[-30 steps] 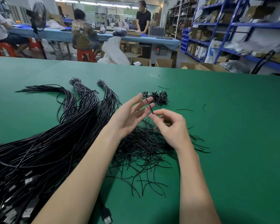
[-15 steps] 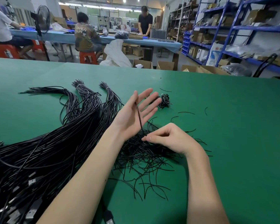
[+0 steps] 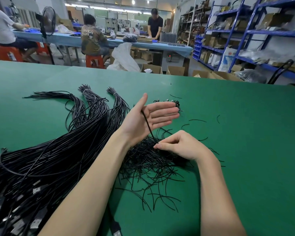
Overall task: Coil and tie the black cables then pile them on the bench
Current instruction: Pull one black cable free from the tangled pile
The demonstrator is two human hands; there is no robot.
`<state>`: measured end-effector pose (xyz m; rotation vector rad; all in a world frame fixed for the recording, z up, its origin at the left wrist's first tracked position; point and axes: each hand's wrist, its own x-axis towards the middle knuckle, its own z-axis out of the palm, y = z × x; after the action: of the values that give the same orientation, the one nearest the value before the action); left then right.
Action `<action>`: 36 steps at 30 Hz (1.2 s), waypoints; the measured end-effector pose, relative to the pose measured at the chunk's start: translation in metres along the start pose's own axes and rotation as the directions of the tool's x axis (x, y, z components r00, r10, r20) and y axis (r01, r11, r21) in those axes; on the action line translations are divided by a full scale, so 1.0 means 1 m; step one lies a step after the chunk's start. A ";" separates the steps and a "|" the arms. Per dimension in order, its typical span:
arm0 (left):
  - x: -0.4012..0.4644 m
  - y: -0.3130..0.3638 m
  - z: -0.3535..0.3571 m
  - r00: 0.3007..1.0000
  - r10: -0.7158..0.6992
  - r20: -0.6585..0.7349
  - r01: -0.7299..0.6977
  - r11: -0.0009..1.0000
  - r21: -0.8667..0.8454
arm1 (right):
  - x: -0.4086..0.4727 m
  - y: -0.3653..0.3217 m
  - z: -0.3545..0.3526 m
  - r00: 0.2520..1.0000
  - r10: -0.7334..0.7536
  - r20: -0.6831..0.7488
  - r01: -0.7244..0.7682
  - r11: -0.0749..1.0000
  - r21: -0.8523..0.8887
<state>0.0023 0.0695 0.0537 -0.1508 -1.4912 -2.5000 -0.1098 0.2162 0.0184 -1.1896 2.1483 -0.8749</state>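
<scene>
Two hands above green bench point(image 3: 228, 133): left hand point(image 3: 148, 118) spread flat, palm up; right hand point(image 3: 179, 144) pinching one black twist tie point(image 3: 146, 124) stretched across left palm. Black cables point(image 3: 49, 159) heaped left, touching bench.

background: three workers point(image 3: 92, 36) at a blue table point(image 3: 71, 40), black fan point(image 3: 48, 19), blue shelving point(image 3: 255, 33), cardboard boxes point(image 3: 175, 70) on floor
</scene>
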 end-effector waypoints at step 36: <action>0.001 -0.018 -0.001 0.989 0.007 -0.149 0.108 0.658 0.745 | 0.034 -0.057 -0.041 0.979 -0.166 -0.118 0.183 0.971 0.157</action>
<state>-0.0036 0.0766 0.0380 0.2126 -2.3355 -1.6531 -0.1251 0.1751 0.0830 -1.2865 2.0254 -1.1932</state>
